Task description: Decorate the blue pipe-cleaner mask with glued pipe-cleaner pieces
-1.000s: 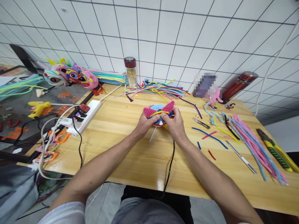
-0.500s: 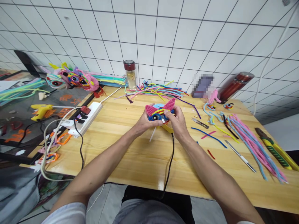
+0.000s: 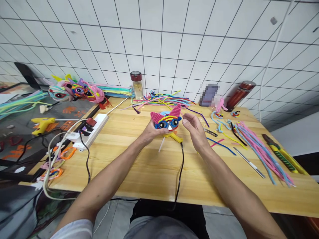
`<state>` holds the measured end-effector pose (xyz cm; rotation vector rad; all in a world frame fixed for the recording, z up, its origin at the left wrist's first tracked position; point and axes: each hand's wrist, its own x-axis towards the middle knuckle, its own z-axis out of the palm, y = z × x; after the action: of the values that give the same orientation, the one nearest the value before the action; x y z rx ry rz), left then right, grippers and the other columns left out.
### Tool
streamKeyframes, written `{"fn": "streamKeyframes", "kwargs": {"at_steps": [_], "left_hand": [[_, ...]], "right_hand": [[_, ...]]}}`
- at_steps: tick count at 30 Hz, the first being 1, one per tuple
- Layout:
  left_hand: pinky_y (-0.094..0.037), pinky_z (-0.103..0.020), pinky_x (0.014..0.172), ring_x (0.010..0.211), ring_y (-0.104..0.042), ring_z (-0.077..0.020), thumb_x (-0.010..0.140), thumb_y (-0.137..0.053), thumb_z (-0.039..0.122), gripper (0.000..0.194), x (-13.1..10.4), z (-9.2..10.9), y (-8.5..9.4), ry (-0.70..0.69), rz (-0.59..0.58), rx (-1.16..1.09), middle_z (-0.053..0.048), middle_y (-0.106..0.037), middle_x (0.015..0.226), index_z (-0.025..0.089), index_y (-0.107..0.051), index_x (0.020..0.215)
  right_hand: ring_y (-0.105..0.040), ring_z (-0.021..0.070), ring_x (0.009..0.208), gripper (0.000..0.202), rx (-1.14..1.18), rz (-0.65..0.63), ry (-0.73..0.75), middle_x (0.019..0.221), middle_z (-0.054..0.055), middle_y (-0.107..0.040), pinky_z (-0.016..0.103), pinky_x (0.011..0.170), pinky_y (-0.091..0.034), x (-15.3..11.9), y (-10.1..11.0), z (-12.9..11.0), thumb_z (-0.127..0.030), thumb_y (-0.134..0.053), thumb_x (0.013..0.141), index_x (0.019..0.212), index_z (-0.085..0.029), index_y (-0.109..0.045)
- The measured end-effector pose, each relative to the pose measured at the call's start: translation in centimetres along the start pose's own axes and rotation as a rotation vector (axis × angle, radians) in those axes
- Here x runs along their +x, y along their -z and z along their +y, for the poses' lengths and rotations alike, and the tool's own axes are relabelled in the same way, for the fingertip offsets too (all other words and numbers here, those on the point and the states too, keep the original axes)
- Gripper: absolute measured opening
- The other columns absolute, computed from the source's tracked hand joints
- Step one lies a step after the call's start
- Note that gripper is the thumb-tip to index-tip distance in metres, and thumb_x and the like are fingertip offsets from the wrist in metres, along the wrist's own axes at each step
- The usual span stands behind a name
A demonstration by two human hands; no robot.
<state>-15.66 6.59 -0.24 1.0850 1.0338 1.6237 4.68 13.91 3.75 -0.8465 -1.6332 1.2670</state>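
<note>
Pink-eared craft head (image 3: 167, 121) hung dead centre over the counter (image 3: 139, 169) | left hand (image 3: 150, 131) gripped it from eight o'clock, seemingly keeping its eyes (image 3: 175, 122) in view | right hand (image 3: 196, 131), loosely open, empty, hovered at three | glue gun (image 3: 175, 137) lay at five, likely for quick reach

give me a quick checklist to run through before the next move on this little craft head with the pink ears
1. Craft head supported: ok, the left hand grips it at its side and lower edge.
2. Right hand free: ok, it is open beside the head, holding nothing visible.
3. Features present: ok, both pink ears and both eyes show.
4. Parts firmly attached: cannot tell from the picture.
5. Nearer glue gun cool: cannot tell; it lies just below the head in view.
6. Black cord out of the way: not ok, it runs to the table's near edge and might snag.
</note>
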Motion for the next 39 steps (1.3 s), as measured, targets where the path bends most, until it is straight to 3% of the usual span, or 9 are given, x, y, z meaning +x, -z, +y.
{"fn": "streamKeyframes", "kwargs": {"at_steps": [6, 13, 20, 24, 30, 39], "left_hand": [[-0.048, -0.055, 0.118, 0.134, -0.066, -0.0407, 0.053, -0.105, 0.044, 0.103, -0.3, -0.4, -0.5, 0.031, -0.061, 0.006, -0.018, -0.071, 0.142, 0.017, -0.061, 0.142], [-0.053, -0.05, 0.113, 0.126, -0.07, -0.0375, 0.061, -0.102, 0.041, 0.081, -0.1, 0.6, -1.2, 0.015, -0.049, 0.089, -0.014, -0.076, 0.132, 0.018, -0.069, 0.131], [-0.049, -0.05, 0.116, 0.128, -0.068, -0.0353, 0.058, -0.101, 0.043, 0.083, 3.8, 1.1, -0.1, 0.002, -0.014, 0.203, -0.014, -0.074, 0.134, 0.018, -0.069, 0.13], [-0.049, -0.049, 0.115, 0.127, -0.068, -0.0349, 0.055, -0.102, 0.044, 0.086, 6.3, 0.4, 0.3, 0.019, 0.001, 0.28, -0.014, -0.074, 0.134, 0.017, -0.069, 0.129], [-0.049, -0.048, 0.116, 0.125, -0.068, -0.0335, 0.055, -0.101, 0.041, 0.083, 9.4, -1.1, 0.3, 0.001, -0.077, 0.254, -0.014, -0.076, 0.131, 0.016, -0.07, 0.127], [-0.049, -0.052, 0.115, 0.12, -0.07, -0.0322, 0.053, -0.102, 0.034, 0.084, 11.0, -3.1, 0.9, 0.115, -0.127, 0.182, -0.015, -0.076, 0.132, 0.016, -0.07, 0.128]], "right_hand": [[-0.064, 0.0306, 0.127, 0.065, -0.108, -0.013, -0.002, 0.134, 0.013, -0.07, 0.054, 0.108, -0.052, -2.4, 2.3, 2.3, -0.07, -0.077, 0.081, 0.126, -0.026, -0.062], [-0.066, 0.0293, 0.122, 0.054, -0.236, 0.087, 0.129, 0.132, 0.013, -0.071, 0.051, 0.1, -0.054, -2.0, 4.4, 3.2, -0.058, -0.072, 0.087, 0.126, -0.023, -0.061], [-0.069, 0.0288, 0.114, 0.046, -0.314, 0.203, 0.152, 0.127, 0.014, -0.071, 0.049, 0.093, -0.057, -1.3, 6.4, 5.1, -0.051, -0.067, 0.089, 0.124, -0.022, -0.062], [-0.068, 0.03, 0.115, 0.041, -0.429, 0.17, 0.242, 0.125, 0.014, -0.071, 0.049, 0.09, -0.059, -1.6, 6.3, 5.6, -0.044, -0.064, 0.09, 0.124, -0.021, -0.062], [-0.067, 0.0315, 0.115, 0.037, -0.566, 0.119, 0.311, 0.124, 0.015, -0.068, 0.049, 0.092, -0.06, -1.7, 6.4, 6.1, -0.036, -0.061, 0.093, 0.127, -0.022, -0.061], [-0.067, 0.0305, 0.112, 0.036, -0.628, 0.116, 0.324, 0.123, 0.014, -0.067, 0.048, 0.09, -0.06, -1.5, 6.7, 6.7, -0.035, -0.06, 0.094, 0.128, -0.024, -0.061]]}}
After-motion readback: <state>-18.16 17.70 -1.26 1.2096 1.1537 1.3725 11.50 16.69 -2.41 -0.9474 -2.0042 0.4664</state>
